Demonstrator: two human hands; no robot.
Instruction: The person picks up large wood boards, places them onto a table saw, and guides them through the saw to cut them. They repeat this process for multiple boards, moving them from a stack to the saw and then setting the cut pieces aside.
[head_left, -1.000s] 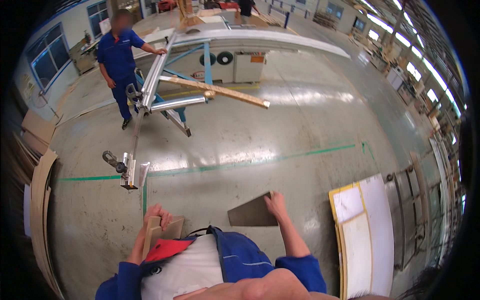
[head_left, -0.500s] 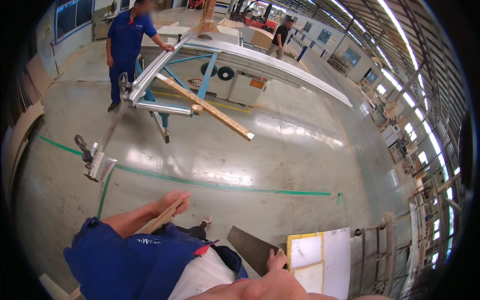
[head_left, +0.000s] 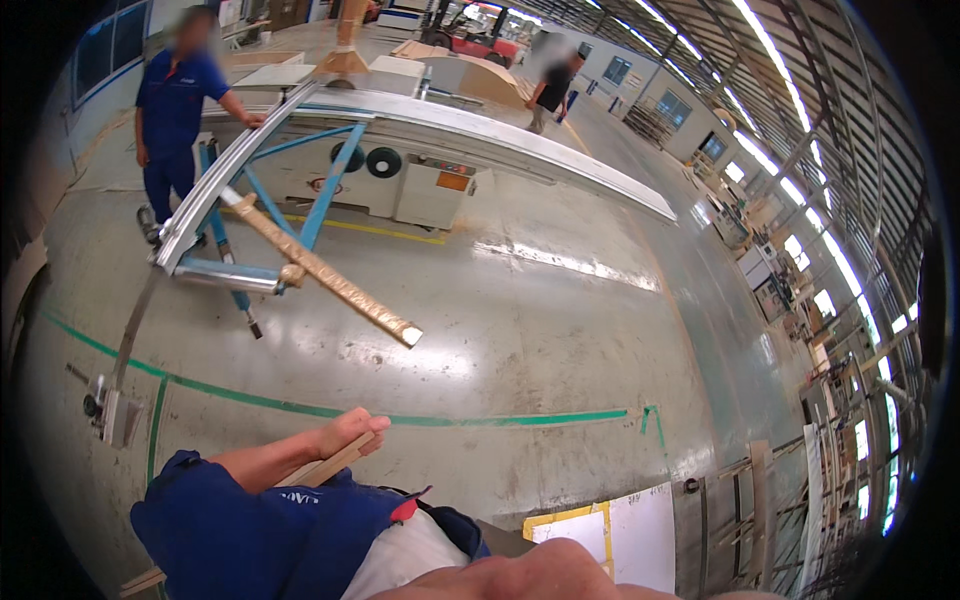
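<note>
My left hand [head_left: 345, 432] is closed round the upper end of a thin wooden strip [head_left: 325, 462], fingers wrapped over its top edge, the strip slanting down across my blue sleeve [head_left: 235, 515] toward the lower left; my right hand I cannot find in the head view, it lies somewhere below the frame, so whether it is open or gripping I cannot tell; just to the right of my body a dark panel corner [head_left: 500, 540] shows, and beside it a white board with a yellow edge [head_left: 625, 525] lies flat on the grey concrete floor [head_left: 540, 340], crossed by a green painted line [head_left: 420, 418]; farther off stands a sliding table saw [head_left: 400, 170] with a long wooden beam [head_left: 320, 272] jutting from its blue frame, a person in blue [head_left: 170, 110] at its far left; I judge this the carrying stage, the strip in hand and not yet laid anywhere; the next move calls for a steady grip and keeping the strip's low end clear of my legs.
</note>
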